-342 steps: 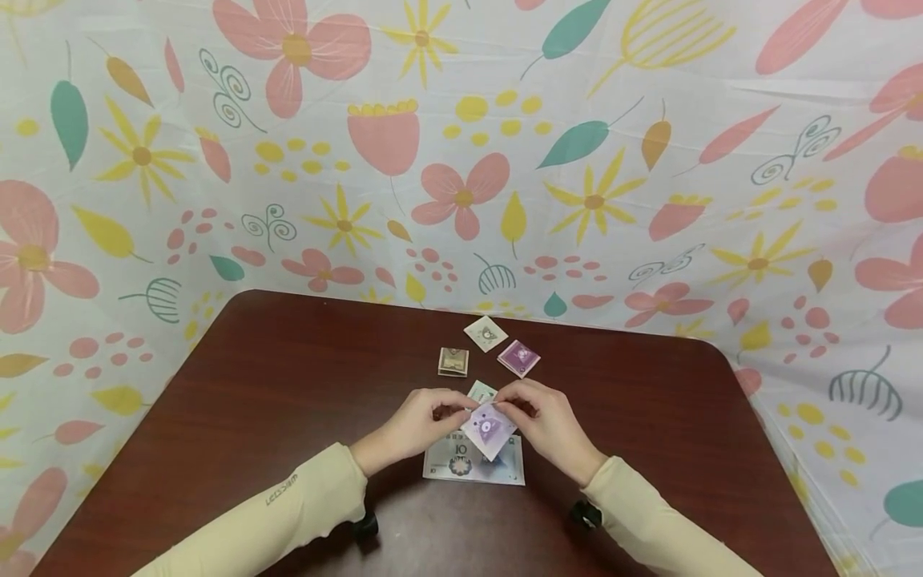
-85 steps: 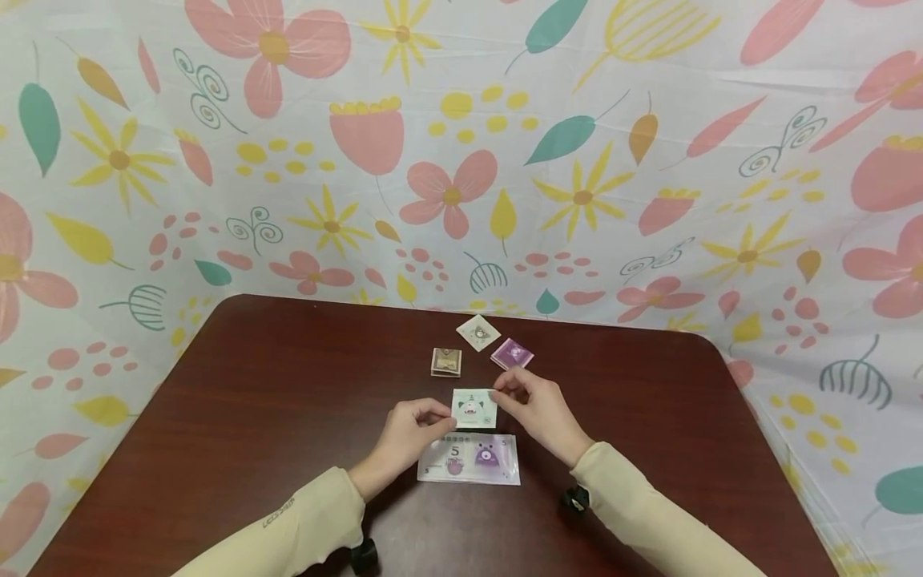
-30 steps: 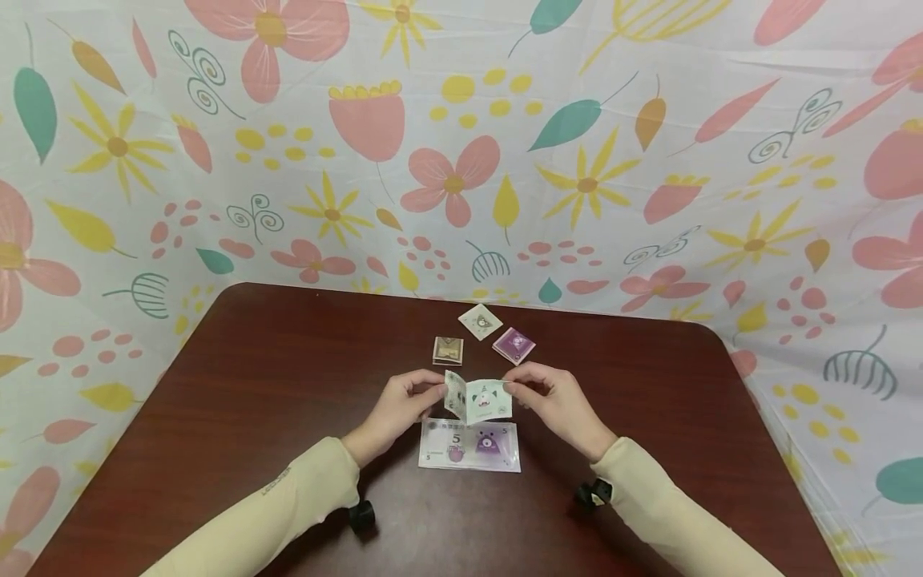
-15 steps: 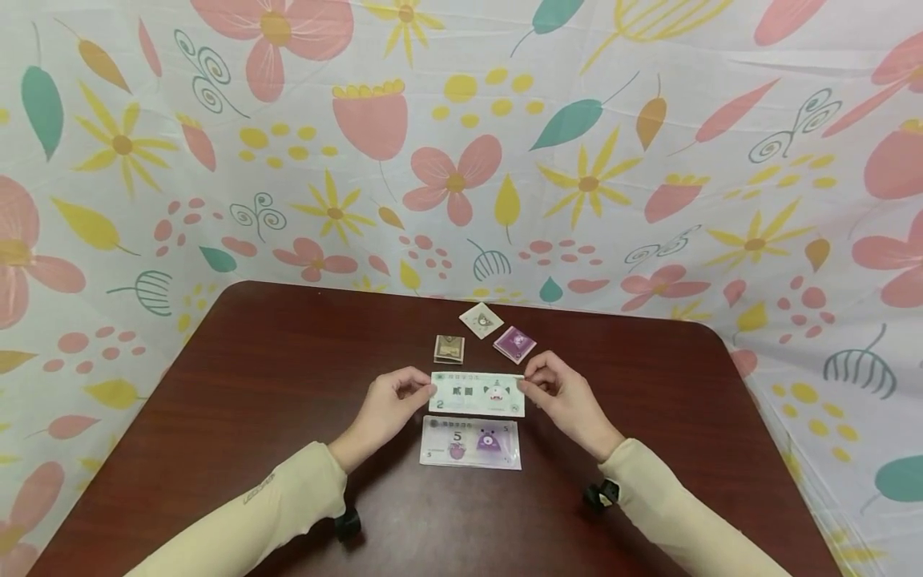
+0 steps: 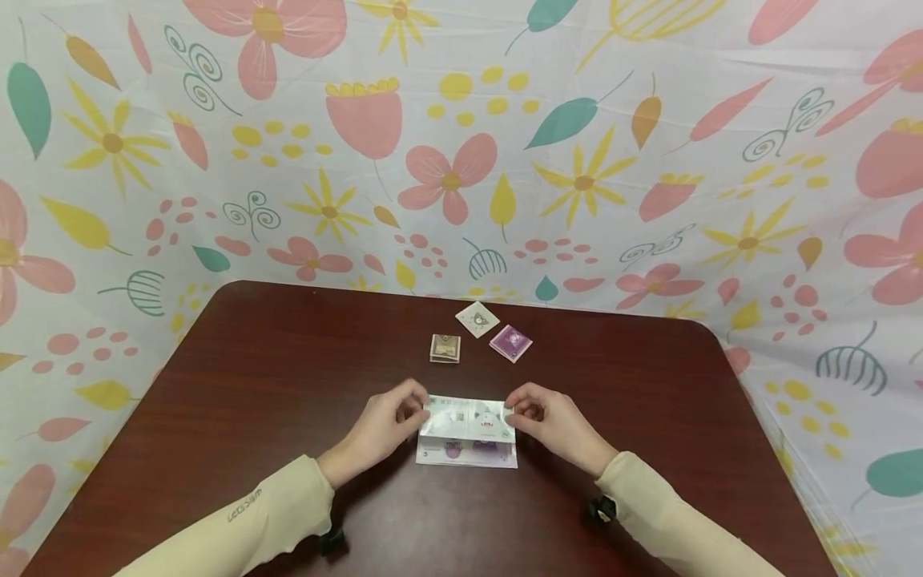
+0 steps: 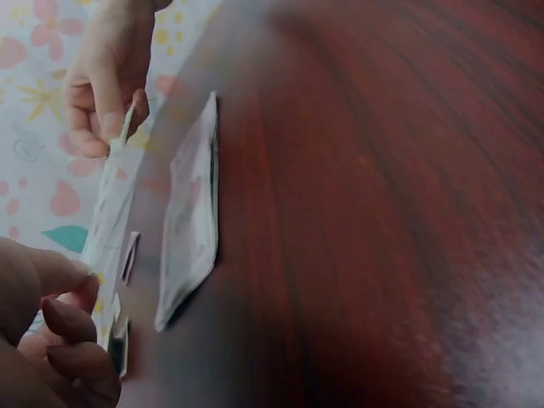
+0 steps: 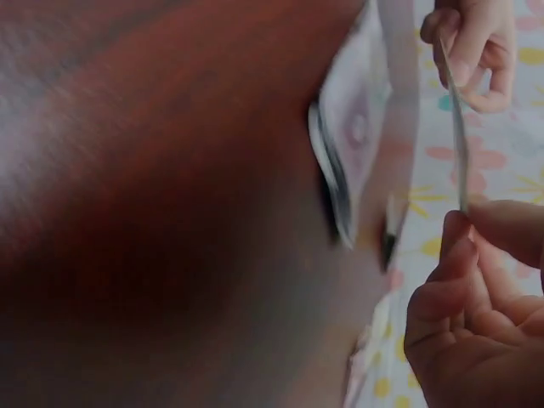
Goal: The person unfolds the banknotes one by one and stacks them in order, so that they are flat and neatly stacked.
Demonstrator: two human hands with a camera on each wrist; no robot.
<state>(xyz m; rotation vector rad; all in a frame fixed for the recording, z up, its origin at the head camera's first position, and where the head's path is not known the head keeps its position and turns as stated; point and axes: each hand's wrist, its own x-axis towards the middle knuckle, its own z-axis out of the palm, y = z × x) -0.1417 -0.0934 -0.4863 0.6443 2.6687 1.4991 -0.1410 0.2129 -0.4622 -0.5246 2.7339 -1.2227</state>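
Observation:
Between both hands a pale green play banknote (image 5: 469, 418) is stretched flat, held above the table. My left hand (image 5: 378, 426) pinches its left end between thumb and fingers; my right hand (image 5: 558, 425) pinches the right end. Below it lies a stack with a purple play banknote marked 5 (image 5: 461, 457) on top, its upper part hidden by the green note in the head view. The left wrist view shows the stack (image 6: 191, 212) apart from the raised note (image 6: 106, 217). A fold crease runs down the green note.
Farther back on the dark wooden table (image 5: 288, 385) lie a folded brown note (image 5: 445, 349), a folded cream note (image 5: 477, 319) and a folded purple note (image 5: 511, 343). A floral cloth (image 5: 447, 120) hangs behind the table.
The green note, folded a few seconds ago, has been opened out to full length. Since half a second ago both hands have brought it nearer, over the purple note.

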